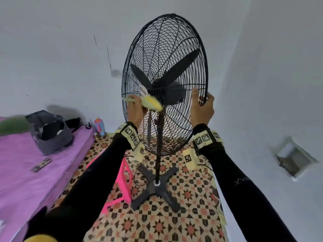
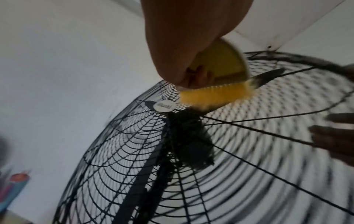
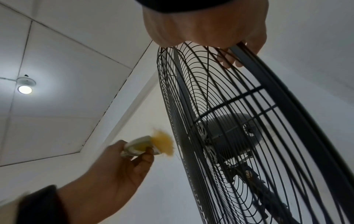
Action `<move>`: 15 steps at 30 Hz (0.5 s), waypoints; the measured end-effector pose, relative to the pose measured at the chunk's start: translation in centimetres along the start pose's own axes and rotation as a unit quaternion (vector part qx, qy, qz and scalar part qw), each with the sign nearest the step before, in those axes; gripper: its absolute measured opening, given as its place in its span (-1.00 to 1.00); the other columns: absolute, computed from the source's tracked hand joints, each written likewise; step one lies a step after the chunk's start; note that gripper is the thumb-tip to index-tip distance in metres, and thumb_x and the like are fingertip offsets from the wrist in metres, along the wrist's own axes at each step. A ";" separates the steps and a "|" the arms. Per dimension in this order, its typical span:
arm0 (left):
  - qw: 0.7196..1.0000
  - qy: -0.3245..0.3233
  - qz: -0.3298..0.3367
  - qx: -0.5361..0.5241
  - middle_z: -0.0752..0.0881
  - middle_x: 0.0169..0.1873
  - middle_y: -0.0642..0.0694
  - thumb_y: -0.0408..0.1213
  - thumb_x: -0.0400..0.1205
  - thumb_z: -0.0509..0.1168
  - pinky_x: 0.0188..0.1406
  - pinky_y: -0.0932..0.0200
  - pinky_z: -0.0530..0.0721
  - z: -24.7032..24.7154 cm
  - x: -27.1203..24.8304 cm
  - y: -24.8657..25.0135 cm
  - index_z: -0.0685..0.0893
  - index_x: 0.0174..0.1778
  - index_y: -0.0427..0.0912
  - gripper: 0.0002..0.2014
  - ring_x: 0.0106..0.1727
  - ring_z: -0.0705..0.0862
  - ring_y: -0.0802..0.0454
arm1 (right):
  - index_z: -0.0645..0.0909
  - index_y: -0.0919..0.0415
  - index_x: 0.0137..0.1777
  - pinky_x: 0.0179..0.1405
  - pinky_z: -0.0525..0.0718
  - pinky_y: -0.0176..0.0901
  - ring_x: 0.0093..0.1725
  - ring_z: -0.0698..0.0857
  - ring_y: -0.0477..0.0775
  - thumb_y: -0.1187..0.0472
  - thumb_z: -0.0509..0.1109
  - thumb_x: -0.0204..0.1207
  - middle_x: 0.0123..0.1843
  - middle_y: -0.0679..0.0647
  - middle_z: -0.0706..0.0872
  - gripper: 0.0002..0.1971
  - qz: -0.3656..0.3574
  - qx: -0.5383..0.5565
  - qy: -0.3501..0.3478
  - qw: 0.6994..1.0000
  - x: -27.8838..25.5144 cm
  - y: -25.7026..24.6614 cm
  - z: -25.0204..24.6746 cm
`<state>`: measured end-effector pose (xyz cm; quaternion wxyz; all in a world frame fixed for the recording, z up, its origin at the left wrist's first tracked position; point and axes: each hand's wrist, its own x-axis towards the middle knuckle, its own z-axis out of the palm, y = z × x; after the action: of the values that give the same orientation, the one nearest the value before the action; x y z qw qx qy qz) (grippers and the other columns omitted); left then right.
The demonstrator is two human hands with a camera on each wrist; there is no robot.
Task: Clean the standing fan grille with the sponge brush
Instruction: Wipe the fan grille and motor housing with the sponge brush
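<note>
Far left in the head view: purple mattress with a dark bag on it, small pink-blue bottle on the floor by the wall. Pink stool on patterned tile floor, just left of the fan's cross base. Left hand has fingers curled tight round the sponge brush, fully closed on its pale handle; yellow bristle end is blurred, against the front of the grille just below the white centre badge. Left wrist view confirms bristles touching the wires beside the badge. Black standing fan is upright, blades visible behind the wires. Right hand grips the grille's outer rim at its right edge, fingers hooked round the rim and through the wires, thumb on the front. White walls behind.
</note>
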<state>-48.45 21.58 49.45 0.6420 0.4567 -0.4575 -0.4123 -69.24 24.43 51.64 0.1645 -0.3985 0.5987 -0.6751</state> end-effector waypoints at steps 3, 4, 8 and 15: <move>0.998 -0.060 -0.019 0.023 0.59 -0.14 -0.11 -0.23 0.92 -0.01 -0.36 0.26 0.69 0.9 0.1 -0.2 0.39 0.05 -0.14 -0.83 -0.24 0.61 0.02 | 0.51 0.03 0.45 0.36 0.68 0.05 0.26 0.72 0.06 -0.53 0.35 0.43 0.29 -0.02 0.74 -0.22 0.004 0.003 0.000 1.000 0.1 -0.1 0.2; 0.994 -0.102 -0.028 0.038 0.59 -0.14 -0.11 -0.21 0.92 -0.02 -0.25 0.18 0.70 1.2 -0.7 -0.5 0.39 0.02 -0.11 -0.82 -0.23 0.60 0.02 | 0.51 0.04 0.46 0.38 0.67 0.05 0.28 0.72 0.07 -0.53 0.35 0.43 0.31 -0.01 0.73 -0.21 0.007 0.003 -0.003 1.000 0.3 0.0 0.1; 0.979 -0.196 -0.048 0.033 0.61 -0.15 -0.08 -0.10 0.92 0.02 -0.37 0.26 0.67 0.7 -4.4 -0.4 0.41 0.05 -0.10 -0.79 -0.34 0.64 0.15 | 0.56 0.14 0.43 0.34 0.49 -0.12 0.31 0.62 0.05 -0.36 0.21 0.67 0.40 0.09 0.66 -0.38 -0.005 -0.028 -0.058 0.998 1.3 0.5 -1.0; 0.975 -0.208 0.005 0.074 0.62 -0.05 -0.18 -0.05 0.91 -0.05 -0.12 -0.04 0.69 1.9 -9.8 0.8 0.44 0.11 -0.09 -0.75 -0.12 0.62 -0.13 | 0.41 -0.04 0.22 0.29 0.35 -0.16 0.25 0.52 0.05 -0.30 -0.01 0.77 0.27 0.01 0.53 -0.63 0.003 -0.050 -0.167 0.985 2.2 1.2 -2.6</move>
<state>-52.56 30.72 48.49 0.4994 0.4053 -0.6120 -0.4602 -72.77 24.39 51.35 0.2439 -0.5114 0.5968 -0.5682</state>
